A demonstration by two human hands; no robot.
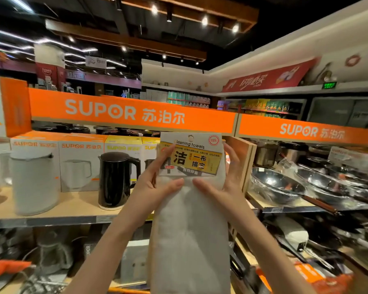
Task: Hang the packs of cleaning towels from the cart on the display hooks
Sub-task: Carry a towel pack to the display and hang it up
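I hold one pack of cleaning towels (pixel 189 219) upright in front of me with both hands. It is a long white towel with a white and yellow card header marked "cleaning towels", and a small hang hole sits at the card's top. My left hand (pixel 157 181) grips the pack's left edge, thumb across the towel below the card. My right hand (pixel 223 183) grips the right edge, its thumb meeting the left one. The pack's top lies in front of the wooden end panel (pixel 245 158) between two shelf bays. No display hook shows. An orange cart edge (pixel 6 267) shows at bottom left.
A shelf (pixel 72 204) on the left carries a white kettle (pixel 33 181), a black kettle (pixel 117 179) and Supor boxes. Woks (pixel 276 185) and pans fill the shelves on the right. Orange Supor banners (pixel 123 113) run above both bays.
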